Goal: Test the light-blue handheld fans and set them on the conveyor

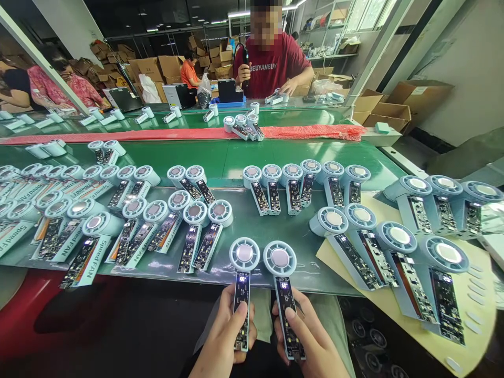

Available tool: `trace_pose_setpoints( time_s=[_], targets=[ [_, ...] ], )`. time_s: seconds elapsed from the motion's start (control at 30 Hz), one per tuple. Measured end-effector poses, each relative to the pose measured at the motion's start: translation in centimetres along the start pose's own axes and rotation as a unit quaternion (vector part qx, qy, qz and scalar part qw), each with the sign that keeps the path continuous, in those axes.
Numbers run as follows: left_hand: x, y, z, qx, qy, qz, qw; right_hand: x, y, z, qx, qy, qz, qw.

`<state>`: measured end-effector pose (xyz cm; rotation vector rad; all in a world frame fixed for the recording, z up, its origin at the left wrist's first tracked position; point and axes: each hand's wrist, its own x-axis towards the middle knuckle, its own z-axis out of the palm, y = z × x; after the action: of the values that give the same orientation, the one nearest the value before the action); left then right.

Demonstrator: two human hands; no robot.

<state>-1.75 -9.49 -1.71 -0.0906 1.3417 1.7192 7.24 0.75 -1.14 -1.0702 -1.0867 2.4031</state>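
Note:
My left hand (228,331) is wrapped round a light-blue handheld fan (244,254), thumb on its bare black circuit board. The small display on that board is lit and appears to read 100. In my right hand (309,336) is a second handheld fan (280,258) of the same kind, its display lit and apparently reading 60. That thumb also presses on the board. Both fans are upright, side by side and apart, round heads away from me, in front of the bench edge. Just beyond lie more open-fronted fans (195,213) on the green bench.
Rows of fans (94,223) fill the left, some lettered Speed FAN. More fans (400,233) lie right, several on a yellow sheet (468,325) with small pale pieces. A green conveyor belt (189,157) with a red strip (157,135) runs across. Opposite, a person (271,63) holds a tool.

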Motion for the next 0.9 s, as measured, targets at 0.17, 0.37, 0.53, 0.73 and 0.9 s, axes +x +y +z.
trace_pose_setpoints(
  time_s=[0.17, 0.37, 0.53, 0.73, 0.9],
  targets=[
    [-0.08, 0.11, -0.18, 0.007, -0.002, -0.012, 1.000, 0.08, 0.06, 0.12, 0.008, 0.007, -0.004, 1.000],
    [-0.21, 0.36, -0.03, 0.008, -0.006, -0.009, 1.000, -0.18, -0.14, 0.21, 0.016, 0.013, 0.013, 1.000],
    [-0.31, 0.53, 0.14, 0.011, -0.002, -0.004, 1.000, -0.12, -0.02, -0.05, 0.012, 0.003, 0.014, 1.000],
    [-0.47, 0.72, 0.03, 0.023, -0.010, -0.005, 1.000, -0.13, -0.16, -0.02, 0.003, -0.008, 0.009, 1.000],
    [-0.61, 0.85, -0.31, 0.029, -0.018, -0.004, 0.999, -0.25, -0.44, 0.18, -0.003, 0.008, 0.010, 1.000]
  ],
)
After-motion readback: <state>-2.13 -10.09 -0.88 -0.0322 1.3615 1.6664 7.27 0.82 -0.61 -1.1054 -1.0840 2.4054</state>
